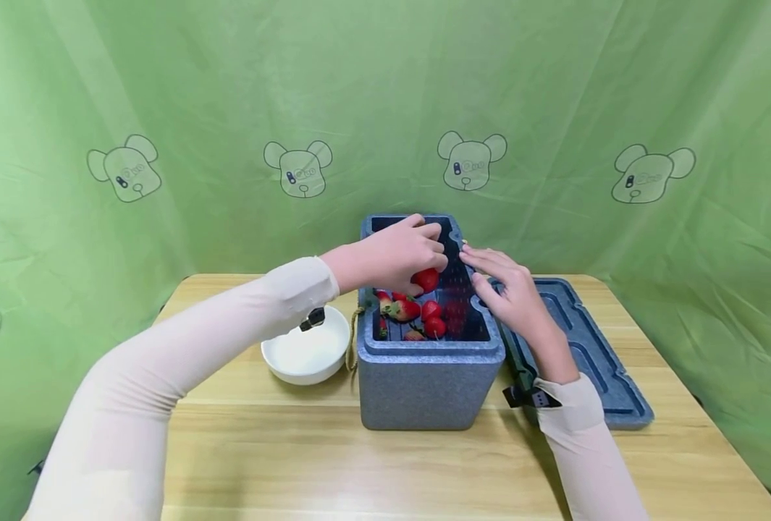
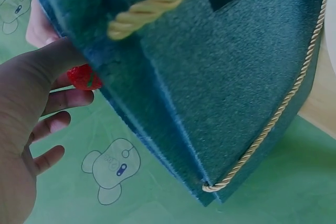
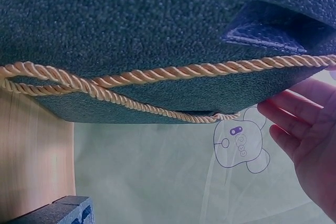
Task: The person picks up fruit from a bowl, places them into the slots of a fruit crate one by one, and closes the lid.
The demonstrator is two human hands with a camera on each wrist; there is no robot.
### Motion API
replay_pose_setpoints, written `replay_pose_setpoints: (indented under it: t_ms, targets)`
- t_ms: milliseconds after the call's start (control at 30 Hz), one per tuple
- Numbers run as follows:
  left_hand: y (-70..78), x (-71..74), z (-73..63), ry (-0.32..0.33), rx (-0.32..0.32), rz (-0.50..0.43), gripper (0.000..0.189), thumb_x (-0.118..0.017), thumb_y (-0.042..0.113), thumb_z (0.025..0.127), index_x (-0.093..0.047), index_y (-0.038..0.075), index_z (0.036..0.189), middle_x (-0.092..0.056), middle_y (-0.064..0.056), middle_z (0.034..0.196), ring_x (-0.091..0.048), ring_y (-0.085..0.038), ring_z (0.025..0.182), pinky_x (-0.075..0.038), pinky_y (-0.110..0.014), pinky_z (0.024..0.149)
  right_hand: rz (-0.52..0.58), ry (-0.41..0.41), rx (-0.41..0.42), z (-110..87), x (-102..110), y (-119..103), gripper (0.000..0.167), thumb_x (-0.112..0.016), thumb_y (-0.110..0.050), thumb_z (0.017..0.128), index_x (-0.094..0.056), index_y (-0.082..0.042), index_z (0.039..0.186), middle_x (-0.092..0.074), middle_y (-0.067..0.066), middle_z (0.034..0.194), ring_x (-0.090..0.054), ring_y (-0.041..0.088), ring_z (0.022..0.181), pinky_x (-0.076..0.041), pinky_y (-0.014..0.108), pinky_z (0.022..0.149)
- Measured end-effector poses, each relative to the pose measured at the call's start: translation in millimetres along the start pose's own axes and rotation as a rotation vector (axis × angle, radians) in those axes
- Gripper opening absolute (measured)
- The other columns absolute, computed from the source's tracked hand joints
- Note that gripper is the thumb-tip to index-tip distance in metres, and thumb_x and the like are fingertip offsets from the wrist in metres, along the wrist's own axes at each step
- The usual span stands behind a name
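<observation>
A grey foam box (image 1: pixel 427 391) stands uncovered on the table, several red strawberries (image 1: pixel 403 310) on its floor toward the near end. Over the opening, my left hand (image 1: pixel 398 257) pinches one strawberry (image 1: pixel 426 280) between thumb and fingers. The left wrist view shows that same strawberry (image 2: pixel 84 78) just at the box rim, the thumb partly hidden behind the wall. My right hand (image 1: pixel 512 289) rests on the box's right rim with its fingers extended. In the right wrist view the right hand (image 3: pixel 310 140) touches the outer wall and holds nothing.
A white bowl (image 1: pixel 307 354) sits left of the box on the wooden table (image 1: pixel 281 449). The box's lid (image 1: pixel 613 376) lies to the right, under my right forearm. Twisted gold rope (image 3: pixel 210 70) hangs along the box's sides. A green curtain (image 1: pixel 385 87) stands behind.
</observation>
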State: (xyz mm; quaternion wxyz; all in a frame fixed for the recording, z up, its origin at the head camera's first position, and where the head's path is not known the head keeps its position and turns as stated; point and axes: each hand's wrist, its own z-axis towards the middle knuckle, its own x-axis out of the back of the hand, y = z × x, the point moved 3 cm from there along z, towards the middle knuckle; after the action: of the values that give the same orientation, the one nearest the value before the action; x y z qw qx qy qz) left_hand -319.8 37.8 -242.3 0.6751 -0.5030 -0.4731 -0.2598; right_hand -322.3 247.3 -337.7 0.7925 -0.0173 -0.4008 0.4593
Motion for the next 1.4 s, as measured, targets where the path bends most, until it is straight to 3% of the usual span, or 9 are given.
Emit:
replay_pose_setpoints:
  t_ms: [267,433,767,1000,1400]
  targets:
    - [-1.3,-5.6,-3.6,-0.021,0.018,0.015,0.042,-0.076,0.046,0.086,-0.073,0.022,0.120,-0.072,0.004,0.114,-0.053,-0.023,0.104,-0.040,-0.041,0.095,0.009,0.008,0.005,0.8,-0.1,-2.0,0.036,-0.059,-0.011,0.099,-0.067,-0.006,0.133,-0.062,0.013,0.144,-0.054,0.035,0.136,-0.038,0.053,0.116]
    - [-3.9,-6.0,-4.7,-0.039,0.025,0.018,0.048,-0.075,0.050,0.085,-0.071,0.022,0.124,-0.072,0.003,0.118,-0.053,-0.023,0.107,-0.040,-0.042,0.096,0.013,0.007,0.007,2.1,0.8,-2.4,0.036,-0.059,-0.010,0.099,-0.067,-0.005,0.134,-0.061,0.013,0.144,-0.054,0.037,0.136,-0.036,0.049,0.118]
    - [-5.6,-5.6,-7.1,-0.018,0.029,0.009,0.048,-0.074,0.049,0.085,-0.071,0.021,0.124,-0.072,0.003,0.118,-0.053,-0.023,0.106,-0.041,-0.042,0.096,0.014,0.003,-0.005,1.5,1.0,-3.5,0.037,-0.058,-0.011,0.099,-0.066,-0.007,0.135,-0.061,0.012,0.145,-0.053,0.035,0.138,-0.037,0.054,0.117]
    - [-7.7,-7.2,-10.8,-0.003,0.041,-0.010,0.046,-0.073,0.048,0.087,-0.072,0.021,0.123,-0.073,0.003,0.115,-0.053,-0.022,0.105,-0.041,-0.041,0.097,0.010,0.001,-0.003,0.5,0.8,-5.1,0.037,-0.058,-0.011,0.099,-0.066,-0.007,0.135,-0.061,0.013,0.145,-0.053,0.035,0.137,-0.036,0.049,0.119]
    - [-10.5,-8.8,-19.6,0.033,0.061,-0.037,0.042,-0.075,0.045,0.086,-0.073,0.019,0.119,-0.073,0.002,0.111,-0.053,-0.023,0.103,-0.041,-0.041,0.095,0.012,-0.001,-0.012,-0.9,0.0,-2.8,0.037,-0.058,-0.010,0.099,-0.066,-0.007,0.135,-0.060,0.014,0.145,-0.053,0.037,0.136,-0.039,0.060,0.112]
